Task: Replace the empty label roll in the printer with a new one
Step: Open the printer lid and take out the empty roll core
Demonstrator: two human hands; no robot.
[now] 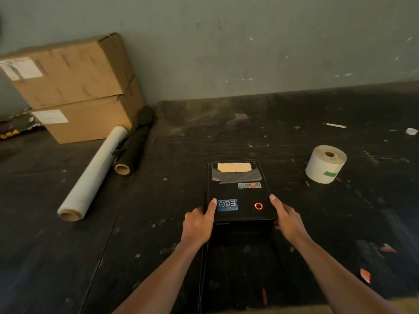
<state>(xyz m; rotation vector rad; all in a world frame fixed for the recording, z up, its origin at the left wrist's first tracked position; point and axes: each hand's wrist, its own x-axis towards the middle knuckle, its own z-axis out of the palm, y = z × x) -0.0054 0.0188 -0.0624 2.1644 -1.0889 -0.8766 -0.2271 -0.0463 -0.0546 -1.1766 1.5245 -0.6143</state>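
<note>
A black label printer stands on the dark table in front of me, lid closed, with a glowing red ring button and a blue sticker on top. Through its rear window a brown cardboard core shows. My left hand grips the printer's left front side, thumb on the lid. My right hand grips the right front side, thumb along the lid edge. A full white label roll with a green tape strip lies on the table to the right, apart from both hands.
Two stacked cardboard boxes stand at the back left against the wall. A clear film roll and a black roll lie beside them. A pen and a small tape ring lie far right. A cable runs down from the printer's left.
</note>
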